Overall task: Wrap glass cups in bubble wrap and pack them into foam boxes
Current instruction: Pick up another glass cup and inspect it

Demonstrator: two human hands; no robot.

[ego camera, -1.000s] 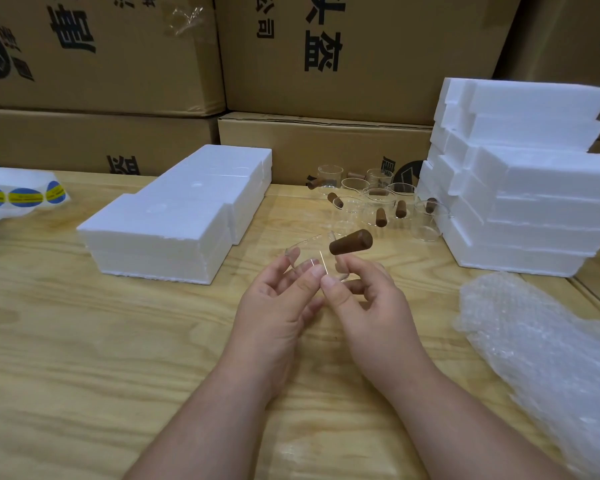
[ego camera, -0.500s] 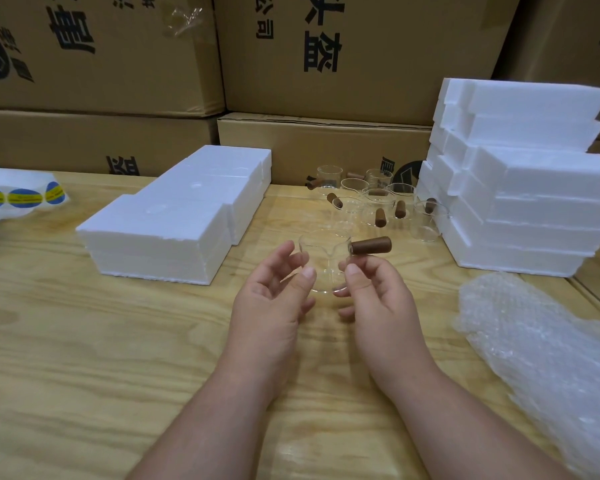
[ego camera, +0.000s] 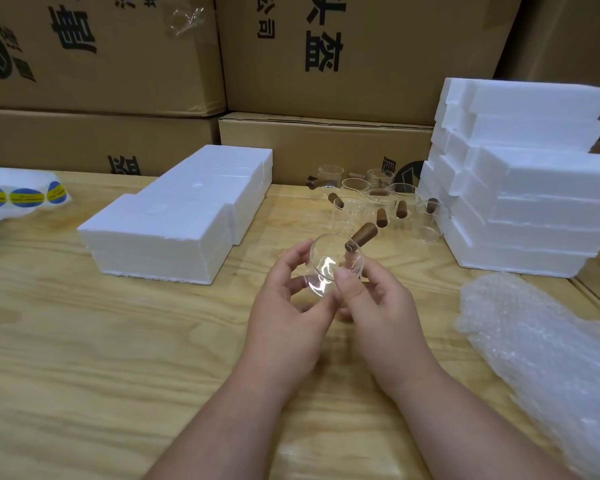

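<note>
Fingers (ego camera: 349,284) of both hands were closed lightly on one clear glass cup (ego camera: 333,263), held tilted in the air above the table (ego camera: 118,358), its mouth turned toward the camera and its brown wooden handle (ego camera: 362,235) pointing up and away. The left hand (ego camera: 288,317) cradled the cup from the left and beneath, while the right hand (ego camera: 378,313) pinched the near rim with the thumb on top. No wrap was on the cup yet.

Behind the hands stood a cluster of more cups (ego camera: 371,202), each with the same stubby handle, set between a low block of foam boxes (ego camera: 177,216) on the left and a taller stack of foam boxes (ego camera: 523,174) on the right. A loose heap of bubble wrap (ego camera: 548,358) lay at the right edge of the table, well apart from the held cup. Cardboard cartons (ego camera: 361,53) lined the back, and a roll of blue and yellow stickers (ego camera: 18,194) sat at the far left.

Judging from this, the main risk was a slip: smooth glass held only by fingertips could rotate or drop onto the table, and the protruding handle could catch on the wrap or knock the standing cups during a reach.
</note>
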